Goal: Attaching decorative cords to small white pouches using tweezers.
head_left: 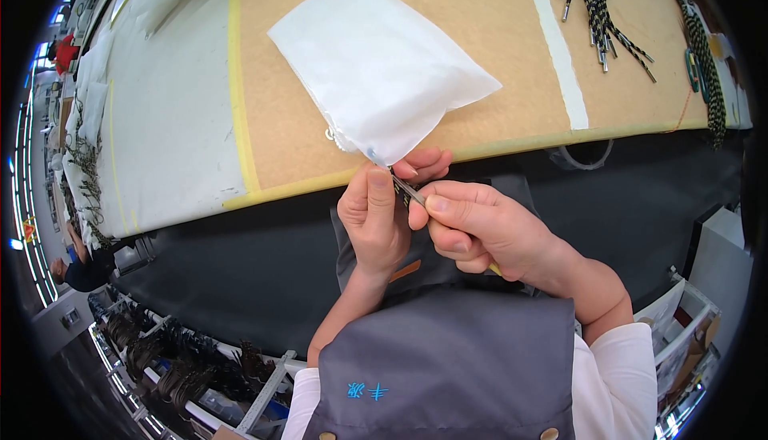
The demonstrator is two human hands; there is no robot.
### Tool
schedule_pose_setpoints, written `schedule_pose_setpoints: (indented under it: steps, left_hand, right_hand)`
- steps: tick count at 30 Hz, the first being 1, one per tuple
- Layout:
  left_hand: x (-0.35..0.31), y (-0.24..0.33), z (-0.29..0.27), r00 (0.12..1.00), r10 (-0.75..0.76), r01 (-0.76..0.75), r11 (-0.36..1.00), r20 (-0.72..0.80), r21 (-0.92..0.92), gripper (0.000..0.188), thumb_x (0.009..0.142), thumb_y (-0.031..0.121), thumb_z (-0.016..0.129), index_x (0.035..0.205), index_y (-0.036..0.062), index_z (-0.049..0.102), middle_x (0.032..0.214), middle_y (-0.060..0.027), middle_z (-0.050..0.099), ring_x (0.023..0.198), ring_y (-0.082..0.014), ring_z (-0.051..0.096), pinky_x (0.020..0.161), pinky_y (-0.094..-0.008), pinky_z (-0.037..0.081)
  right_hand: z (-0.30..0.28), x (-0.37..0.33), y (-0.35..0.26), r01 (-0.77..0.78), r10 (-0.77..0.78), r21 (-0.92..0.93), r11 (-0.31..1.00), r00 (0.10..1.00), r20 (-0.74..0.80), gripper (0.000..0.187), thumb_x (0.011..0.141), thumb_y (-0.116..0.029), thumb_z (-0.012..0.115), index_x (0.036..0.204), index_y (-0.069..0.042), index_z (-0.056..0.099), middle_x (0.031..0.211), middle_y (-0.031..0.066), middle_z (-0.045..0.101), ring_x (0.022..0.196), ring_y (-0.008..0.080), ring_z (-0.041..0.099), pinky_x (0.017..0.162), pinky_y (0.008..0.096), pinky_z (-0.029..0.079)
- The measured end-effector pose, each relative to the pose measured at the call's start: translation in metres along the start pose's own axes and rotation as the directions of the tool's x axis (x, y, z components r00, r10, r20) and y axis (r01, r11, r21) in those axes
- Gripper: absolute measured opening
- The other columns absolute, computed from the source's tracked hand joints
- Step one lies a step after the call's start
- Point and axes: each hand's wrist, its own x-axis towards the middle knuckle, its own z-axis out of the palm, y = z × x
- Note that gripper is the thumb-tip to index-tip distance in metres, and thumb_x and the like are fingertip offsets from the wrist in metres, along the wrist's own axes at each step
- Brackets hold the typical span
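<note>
A white pouch-like bag (384, 64) lies on the table, its near corner hanging over the front edge. My left hand (372, 220) is closed on that corner, thumb and fingers pinching it. Just below the corner, a bit of black-and-yellow cord (398, 186) shows between my fingers. In my right hand (488, 220) is a slim metal tool (413, 191), its tip pointing at the pinched corner. A yellow end shows below my right fist; I cannot tell the tool's exact kind. The tip itself is hidden by my left fingers.
Black-and-yellow cords with metal tips (600, 8) lie at the back right, beside green-handled snips (693, 70). Yellow tape (472, 150) runs along the table's edge. A clear ring (588, 158) hangs below it. Racks of dark cords (176, 360) stand lower left; another person (84, 272) is far left.
</note>
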Motion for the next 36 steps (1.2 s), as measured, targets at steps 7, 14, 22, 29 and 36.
schedule_pose_setpoints:
  steps: [7, 14, 22, 29, 36]
  left_hand:
    - [-0.003, 0.003, 0.006, 0.999, -0.003, -0.003, 0.990, -0.041, -0.141, 0.036, 0.113, 0.029, 0.038, 0.101, -0.0005, 0.053, 0.101, -0.0220, 0.068, 0.099, -0.0370, 0.072, 0.089, -0.0475, 0.060]
    - [-0.001, 0.005, 0.000, 0.997, -0.070, 0.077, 0.965, 0.035, -0.251, 0.037, 0.113, 0.030, 0.038, 0.104, -0.0008, 0.058, 0.100, -0.0190, 0.068, 0.103, -0.0376, 0.071, 0.095, -0.0495, 0.057]
    - [0.001, 0.003, -0.002, 1.000, -0.015, 0.015, 1.000, 0.019, 0.013, 0.038, 0.113, 0.029, 0.038, 0.108, -0.0031, 0.058, 0.114, -0.0272, 0.069, 0.113, -0.0439, 0.068, 0.095, -0.0504, 0.058]
    - [0.002, 0.000, 0.004, 0.999, 0.037, -0.037, 0.999, -0.007, 0.026, 0.037, 0.112, 0.028, 0.041, 0.105, -0.0037, 0.059, 0.112, -0.0260, 0.071, 0.111, -0.0367, 0.070, 0.093, -0.0458, 0.059]
    - [0.001, -0.002, -0.001, 1.000, 0.024, -0.023, 0.998, 0.018, -0.066, 0.039, 0.113, 0.030, 0.039, 0.105, -0.0035, 0.058, 0.116, -0.0297, 0.068, 0.115, -0.0390, 0.068, 0.096, -0.0487, 0.058]
  right_hand:
    - [-0.006, 0.005, 0.005, 0.006, -0.006, -0.053, 0.999, 1.000, -0.001, 0.032, 0.111, -0.030, 0.043, 0.111, -0.004, 0.062, 0.072, -0.0024, 0.048, 0.060, 0.0044, 0.038, 0.049, 0.0193, 0.029]
    - [-0.024, 0.003, 0.028, -0.184, 0.050, 0.414, 0.891, 0.948, 0.314, 0.038, 0.113, -0.035, 0.035, 0.108, -0.006, 0.059, 0.063, -0.0068, 0.033, 0.054, 0.0047, 0.028, 0.046, 0.0211, 0.026]
    - [-0.018, 0.006, 0.022, 0.364, -0.428, -0.641, 0.676, 0.902, 0.061, 0.017, 0.108, -0.019, 0.049, 0.107, -0.003, 0.056, 0.063, 0.0065, 0.052, 0.051, 0.0210, 0.051, 0.047, 0.0320, 0.040]
    - [-0.017, 0.000, 0.003, 0.281, -0.554, -0.959, 0.023, 0.803, 0.222, 0.010, 0.105, -0.011, 0.052, 0.108, -0.002, 0.056, 0.067, 0.0118, 0.058, 0.054, 0.0276, 0.059, 0.049, 0.0351, 0.045]
    - [-0.017, -0.002, 0.012, -0.207, 0.126, 0.318, 0.925, 0.958, 0.257, 0.030, 0.112, -0.035, 0.040, 0.105, -0.011, 0.056, 0.063, -0.0083, 0.030, 0.049, 0.0033, 0.022, 0.040, 0.0212, 0.016]
